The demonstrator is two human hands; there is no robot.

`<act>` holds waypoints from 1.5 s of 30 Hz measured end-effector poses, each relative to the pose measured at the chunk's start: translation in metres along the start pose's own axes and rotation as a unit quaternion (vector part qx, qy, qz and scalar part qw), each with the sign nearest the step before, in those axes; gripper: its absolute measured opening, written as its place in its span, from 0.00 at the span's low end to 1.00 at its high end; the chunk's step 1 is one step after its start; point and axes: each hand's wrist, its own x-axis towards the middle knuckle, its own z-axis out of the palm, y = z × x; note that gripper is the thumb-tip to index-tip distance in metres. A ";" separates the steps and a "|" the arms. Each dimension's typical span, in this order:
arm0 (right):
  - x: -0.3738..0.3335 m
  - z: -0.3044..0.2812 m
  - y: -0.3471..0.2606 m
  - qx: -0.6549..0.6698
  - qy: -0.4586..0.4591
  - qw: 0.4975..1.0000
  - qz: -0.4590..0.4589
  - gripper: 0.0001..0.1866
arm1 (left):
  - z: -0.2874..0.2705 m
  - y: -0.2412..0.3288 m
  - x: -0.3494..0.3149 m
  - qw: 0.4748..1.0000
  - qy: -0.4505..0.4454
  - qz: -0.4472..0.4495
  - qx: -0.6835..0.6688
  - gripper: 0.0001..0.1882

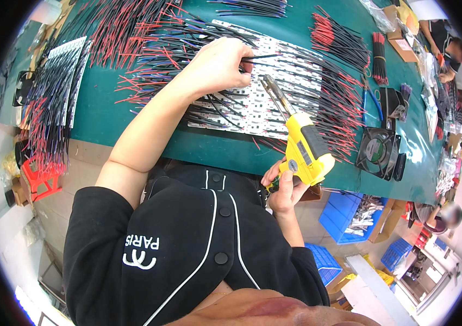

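My left hand is above a white circuit board panel, with its thumb and fingers pinched on the end of a black wire. My right hand is wrapped round the grip of a yellow and black soldering gun. The gun's metal tip points up and left, close to my left fingertips. I cannot tell whether that tip touches the board. Many black wires with red ends run out from both sides of the panel, several of them passing beneath my left wrist.
A second wired panel hangs over the table's left edge. Loose wire bundles lie at the back. On the right are blue-handled pliers and a black fan. Blue crates stand below the table. Other people sit at the far right.
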 end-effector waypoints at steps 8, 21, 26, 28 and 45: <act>0.002 0.001 0.004 0.021 -0.004 1.000 -0.003 0.09 | 0.003 0.010 -0.003 0.998 0.013 -0.015 0.058 0.10; 0.003 0.004 -0.005 0.026 0.011 1.000 -0.004 0.19 | 0.003 0.012 -0.005 0.997 0.023 -0.010 0.077 0.12; 0.006 -0.005 -0.007 0.043 0.021 0.998 -0.031 0.30 | 0.002 0.010 -0.005 0.997 0.008 -0.012 0.075 0.12; 0.008 -0.005 -0.007 0.042 0.026 0.998 -0.040 0.30 | 0.001 0.009 -0.005 0.997 0.004 -0.006 0.075 0.12; 0.008 -0.006 -0.010 0.031 0.062 0.996 -0.053 0.29 | -0.036 0.018 -0.031 0.963 0.201 0.169 -0.067 0.07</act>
